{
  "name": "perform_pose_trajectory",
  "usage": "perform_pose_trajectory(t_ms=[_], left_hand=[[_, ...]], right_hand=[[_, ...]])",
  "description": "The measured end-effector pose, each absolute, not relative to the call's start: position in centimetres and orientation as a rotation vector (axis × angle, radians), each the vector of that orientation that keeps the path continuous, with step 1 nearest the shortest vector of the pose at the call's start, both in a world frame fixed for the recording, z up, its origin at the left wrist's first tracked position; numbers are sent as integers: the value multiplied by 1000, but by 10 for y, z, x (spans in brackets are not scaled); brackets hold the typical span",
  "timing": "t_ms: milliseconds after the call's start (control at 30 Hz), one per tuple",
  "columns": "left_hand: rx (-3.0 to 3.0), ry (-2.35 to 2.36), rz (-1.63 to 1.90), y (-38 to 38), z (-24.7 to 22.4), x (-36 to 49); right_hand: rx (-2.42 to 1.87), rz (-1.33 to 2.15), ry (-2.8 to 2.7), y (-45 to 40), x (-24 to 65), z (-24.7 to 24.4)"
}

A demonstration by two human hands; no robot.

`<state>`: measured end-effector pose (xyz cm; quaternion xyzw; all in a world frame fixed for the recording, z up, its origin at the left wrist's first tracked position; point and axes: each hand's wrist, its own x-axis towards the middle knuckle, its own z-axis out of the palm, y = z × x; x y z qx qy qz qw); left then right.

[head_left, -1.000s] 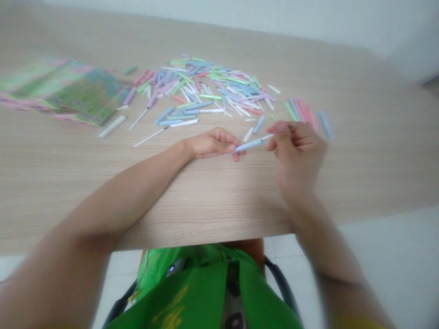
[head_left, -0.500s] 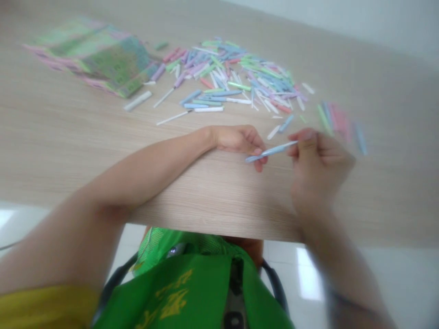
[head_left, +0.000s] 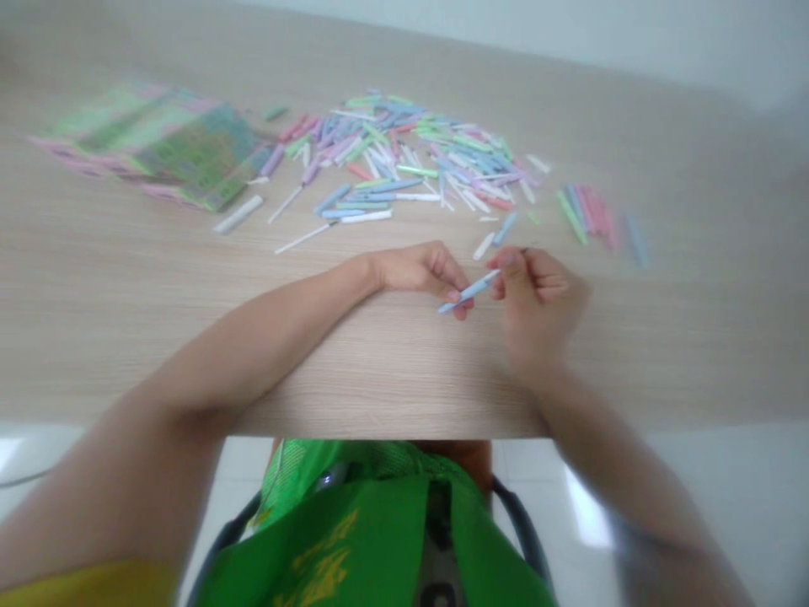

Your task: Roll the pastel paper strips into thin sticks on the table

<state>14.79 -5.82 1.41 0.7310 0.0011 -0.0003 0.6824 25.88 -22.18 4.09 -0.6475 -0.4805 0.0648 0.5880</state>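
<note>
My left hand (head_left: 430,274) rests over the table near its front edge, thumb and fingers pinching a slim light blue pen barrel (head_left: 473,290). The barrel slants up to the right. At its upper end a short whitish part shows, gripped between the thumb and fingertips of my right hand (head_left: 537,295). A dark thin tip seems to show above the right fingers; what it belongs to is unclear. Just beyond the hands lie a white piece (head_left: 484,245) and a blue piece (head_left: 505,228), side by side.
A large pile of pastel pen parts (head_left: 404,147) spreads across the middle of the table (head_left: 354,362). Pens (head_left: 591,215) lie in a small row at the right, beside a blurred blue one (head_left: 635,240). Green and pink printed sheets (head_left: 158,143) are stacked at the left.
My right hand has come closer to my left, and less of the whitish part shows between them. The whole view has shifted slightly.
</note>
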Motion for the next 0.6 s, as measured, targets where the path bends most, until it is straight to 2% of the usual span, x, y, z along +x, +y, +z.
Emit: perform_pose_trajectory(t_ms=[167,267,400,467,600], left_hand=[[1721,35,243,-66,13,145],[1849,174,726,-72,7,147],[1998,382,1356,-86,-2,150],[2050,358,1450,-94,-3,150],[2082,278,1424,-111,-1,151]], right_hand=[[-1221,7,-894,-220,279,55],[-1044,-151,-779,-223,294,69],[-1023,-394,-717,-221,295,76],[-1030,-426,-721,-218,288,74],[-1014,-384,-753,-215,273,63]])
